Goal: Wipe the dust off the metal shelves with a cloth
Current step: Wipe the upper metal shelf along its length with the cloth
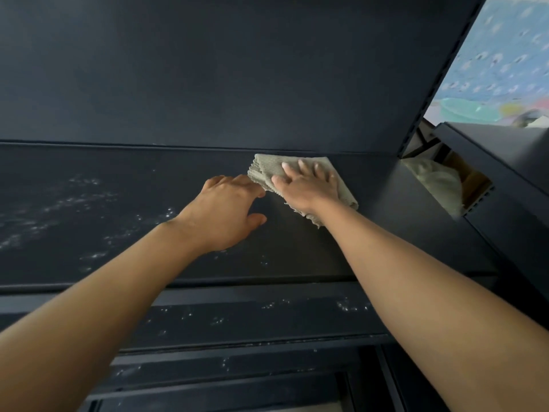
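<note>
A dark metal shelf (98, 233) runs across the view, with pale dust specks on its left half. A folded grey-beige cloth (269, 168) lies flat near the shelf's back edge, right of centre. My right hand (306, 185) presses down on the cloth with its fingers spread. Just left of the cloth is my left hand (228, 212); its fingertips touch the cloth's near left corner and its palm hovers over the shelf. The part of the cloth under my right hand is hidden.
A dark back panel (208, 69) rises behind the shelf. Lower shelf edges (237, 319) with dust specks lie in front. A slotted upright (439, 75) closes the right end. Beyond it stand another dark shelf unit (505, 162) and a pale bundle (436, 182).
</note>
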`<action>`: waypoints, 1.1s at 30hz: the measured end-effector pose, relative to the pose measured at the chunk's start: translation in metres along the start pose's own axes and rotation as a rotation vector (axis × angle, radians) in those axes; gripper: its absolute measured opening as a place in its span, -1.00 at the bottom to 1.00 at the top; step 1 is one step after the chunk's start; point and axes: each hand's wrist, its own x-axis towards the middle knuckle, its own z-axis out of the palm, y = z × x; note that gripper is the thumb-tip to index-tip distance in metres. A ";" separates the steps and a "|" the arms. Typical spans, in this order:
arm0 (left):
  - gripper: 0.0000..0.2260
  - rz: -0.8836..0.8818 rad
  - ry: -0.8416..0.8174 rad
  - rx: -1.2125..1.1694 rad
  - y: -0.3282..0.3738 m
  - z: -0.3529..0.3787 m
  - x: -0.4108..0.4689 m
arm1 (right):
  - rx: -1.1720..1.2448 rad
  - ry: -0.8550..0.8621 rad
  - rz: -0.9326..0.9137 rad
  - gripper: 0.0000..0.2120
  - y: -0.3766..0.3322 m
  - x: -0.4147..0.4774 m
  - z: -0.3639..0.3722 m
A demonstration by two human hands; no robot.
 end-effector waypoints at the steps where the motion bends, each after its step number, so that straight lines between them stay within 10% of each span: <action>1: -0.58 -0.006 -0.005 0.000 -0.006 -0.002 -0.009 | -0.001 -0.003 0.005 -0.43 -0.006 -0.007 0.002; 22: -0.51 0.083 -0.053 0.013 -0.095 -0.020 -0.133 | -0.009 0.021 0.325 -0.43 -0.109 -0.124 0.031; 33: -0.52 0.005 -0.080 -0.028 -0.133 -0.024 -0.140 | 0.014 0.014 0.173 -0.44 -0.168 -0.115 0.044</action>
